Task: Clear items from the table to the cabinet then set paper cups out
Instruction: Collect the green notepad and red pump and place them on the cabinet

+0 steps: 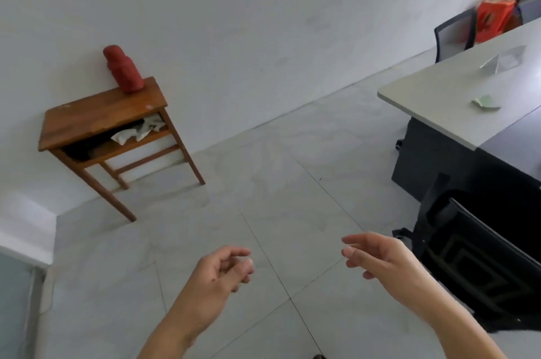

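Observation:
A small wooden table (87, 118) stands against the white wall at the left, with a red jar (123, 69) on its back corner. Its open shelf holds crumpled white paper (137, 130) and something dark (82, 151). My left hand (219, 273) and my right hand (380, 259) hover over the tiled floor in the foreground, far from the table. Both hold nothing, fingers loosely curled and apart. No paper cups are visible.
A grey desk (439, 101) at the right carries a green paper scrap (486, 102) and a clear sheet (503, 61). A black office chair (480, 256) stands close to my right hand. Another chair (453, 34) and an orange bag (494, 17) are at the far right.

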Demonstrator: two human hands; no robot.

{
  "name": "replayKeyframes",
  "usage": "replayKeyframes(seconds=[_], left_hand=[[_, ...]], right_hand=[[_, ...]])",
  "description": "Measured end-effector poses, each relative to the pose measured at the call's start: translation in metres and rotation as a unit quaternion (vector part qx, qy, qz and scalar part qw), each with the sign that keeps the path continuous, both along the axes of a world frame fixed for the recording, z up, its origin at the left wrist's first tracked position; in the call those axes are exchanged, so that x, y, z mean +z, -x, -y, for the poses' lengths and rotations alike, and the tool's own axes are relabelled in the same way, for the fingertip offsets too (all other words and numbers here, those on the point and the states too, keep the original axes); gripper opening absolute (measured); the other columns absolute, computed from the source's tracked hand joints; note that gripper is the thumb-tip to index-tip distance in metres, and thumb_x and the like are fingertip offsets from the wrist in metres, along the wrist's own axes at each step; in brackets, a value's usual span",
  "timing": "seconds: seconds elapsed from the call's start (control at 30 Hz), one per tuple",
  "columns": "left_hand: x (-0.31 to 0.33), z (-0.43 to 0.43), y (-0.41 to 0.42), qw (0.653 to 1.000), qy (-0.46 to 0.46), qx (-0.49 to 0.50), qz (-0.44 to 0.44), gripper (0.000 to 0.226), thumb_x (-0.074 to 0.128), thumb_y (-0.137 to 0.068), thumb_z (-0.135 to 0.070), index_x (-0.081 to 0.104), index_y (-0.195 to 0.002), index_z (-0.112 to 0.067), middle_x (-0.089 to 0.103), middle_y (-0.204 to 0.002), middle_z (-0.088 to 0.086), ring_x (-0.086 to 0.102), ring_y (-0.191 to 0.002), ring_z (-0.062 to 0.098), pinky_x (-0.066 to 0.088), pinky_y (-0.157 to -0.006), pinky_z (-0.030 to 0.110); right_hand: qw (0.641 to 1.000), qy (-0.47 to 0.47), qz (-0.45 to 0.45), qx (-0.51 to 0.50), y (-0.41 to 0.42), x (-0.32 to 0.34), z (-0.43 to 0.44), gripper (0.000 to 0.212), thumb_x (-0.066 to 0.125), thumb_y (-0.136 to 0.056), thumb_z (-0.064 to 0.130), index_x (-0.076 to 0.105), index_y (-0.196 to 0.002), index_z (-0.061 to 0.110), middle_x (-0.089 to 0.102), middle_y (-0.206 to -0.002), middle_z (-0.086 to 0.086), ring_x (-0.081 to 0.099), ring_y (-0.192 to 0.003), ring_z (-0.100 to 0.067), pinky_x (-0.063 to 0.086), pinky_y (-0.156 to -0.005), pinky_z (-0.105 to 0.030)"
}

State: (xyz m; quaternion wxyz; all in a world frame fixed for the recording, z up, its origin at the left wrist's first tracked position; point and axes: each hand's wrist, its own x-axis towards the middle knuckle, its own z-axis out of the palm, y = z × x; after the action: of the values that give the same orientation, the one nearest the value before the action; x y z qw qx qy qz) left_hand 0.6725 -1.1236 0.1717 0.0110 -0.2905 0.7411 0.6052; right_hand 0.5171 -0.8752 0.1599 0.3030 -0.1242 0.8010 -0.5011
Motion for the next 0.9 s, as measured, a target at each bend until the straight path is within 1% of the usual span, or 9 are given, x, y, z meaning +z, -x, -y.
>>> replayKeyframes(seconds=[0.03,0.1,0.17,0.27,0.37,0.43,0.63,0.8,0.9], left_hand=[[0.002,0.011,0.018,1.0,-0.001,0.009,-0.006,0.012,0.065,-0.089,-0.021,0.067,-0.1,-0.021,0.074,-0.091,0.01,0.07,-0.082,0.018,0.052,-0.071,0.026],[-0.002,0.033,0.051,1.0,-0.013,0.013,-0.008,0.013,0.065,-0.088,-0.023,0.067,-0.101,-0.021,0.075,-0.09,0.007,0.07,-0.084,0.019,0.053,-0.072,0.027],[-0.012,0.057,0.087,0.999,-0.022,0.014,0.02,0.017,0.065,-0.086,-0.029,0.066,-0.101,-0.022,0.075,-0.089,0.004,0.071,-0.083,0.017,0.053,-0.071,0.026],[-0.033,0.104,0.147,0.998,-0.028,0.005,0.05,0.014,0.063,-0.09,-0.025,0.066,-0.103,-0.022,0.076,-0.089,0.002,0.071,-0.083,0.014,0.053,-0.07,0.024],[-0.042,0.153,0.212,0.999,-0.018,0.011,0.039,0.019,0.066,-0.085,-0.031,0.067,-0.101,-0.023,0.076,-0.088,0.003,0.071,-0.083,0.015,0.053,-0.072,0.026],[-0.048,0.195,0.267,0.999,-0.018,0.016,0.031,0.011,0.063,-0.09,-0.024,0.067,-0.1,-0.023,0.076,-0.086,0.004,0.071,-0.084,0.017,0.052,-0.072,0.027],[-0.027,0.286,0.429,0.998,-0.002,-0.048,0.03,0.009,0.061,-0.091,-0.018,0.067,-0.098,-0.021,0.075,-0.087,0.009,0.07,-0.085,0.021,0.052,-0.073,0.028],[-0.017,0.32,0.563,0.991,-0.012,-0.132,0.032,0.028,0.063,-0.074,-0.036,0.067,-0.099,-0.023,0.076,-0.09,0.005,0.071,-0.084,0.018,0.053,-0.075,0.03],[-0.029,0.339,0.639,0.989,-0.011,-0.146,0.034,0.017,0.066,-0.085,-0.029,0.067,-0.1,-0.021,0.075,-0.091,0.009,0.07,-0.085,0.021,0.052,-0.075,0.031]], right_hand=[[1.0,-0.004,-0.006,0.01,0.022,0.004,0.014,0.016,0.067,-0.088,0.029,0.068,-0.104,0.03,0.077,-0.088,0.006,0.071,-0.081,-0.004,0.055,-0.071,-0.024],[1.0,-0.007,-0.012,0.02,0.065,0.007,0.04,0.015,0.067,-0.088,0.029,0.068,-0.103,0.031,0.077,-0.089,0.004,0.071,-0.082,-0.005,0.057,-0.073,-0.027],[0.999,-0.021,-0.015,0.028,0.106,0.004,0.065,0.016,0.067,-0.088,0.03,0.068,-0.104,0.031,0.076,-0.09,0.005,0.071,-0.082,-0.006,0.057,-0.075,-0.028],[0.998,-0.047,-0.029,0.027,0.167,-0.013,0.102,0.018,0.068,-0.086,0.034,0.068,-0.104,0.034,0.075,-0.091,0.01,0.069,-0.081,0.0,0.055,-0.078,-0.026],[0.997,-0.069,-0.036,0.019,0.224,-0.026,0.14,0.018,0.069,-0.085,0.035,0.067,-0.104,0.036,0.074,-0.091,0.012,0.068,-0.081,0.001,0.055,-0.079,-0.027],[0.996,-0.079,-0.028,0.006,0.271,-0.034,0.172,0.02,0.069,-0.085,0.036,0.068,-0.106,0.034,0.074,-0.09,0.01,0.069,-0.081,0.0,0.056,-0.08,-0.029],[0.996,-0.079,-0.036,-0.012,0.391,-0.008,0.261,0.02,0.066,-0.086,0.038,0.063,-0.106,0.04,0.071,-0.097,0.015,0.065,-0.084,0.008,0.053,-0.079,-0.019],[0.993,-0.09,-0.031,-0.065,0.487,-0.009,0.286,0.024,0.065,-0.086,0.042,0.062,-0.11,0.04,0.071,-0.098,0.016,0.065,-0.087,0.009,0.054,-0.083,-0.021],[0.991,-0.109,-0.019,-0.08,0.552,-0.022,0.296,0.026,0.064,-0.086,0.043,0.062,-0.112,0.039,0.071,-0.097,0.017,0.065,-0.085,0.01,0.054,-0.082,-0.02]])
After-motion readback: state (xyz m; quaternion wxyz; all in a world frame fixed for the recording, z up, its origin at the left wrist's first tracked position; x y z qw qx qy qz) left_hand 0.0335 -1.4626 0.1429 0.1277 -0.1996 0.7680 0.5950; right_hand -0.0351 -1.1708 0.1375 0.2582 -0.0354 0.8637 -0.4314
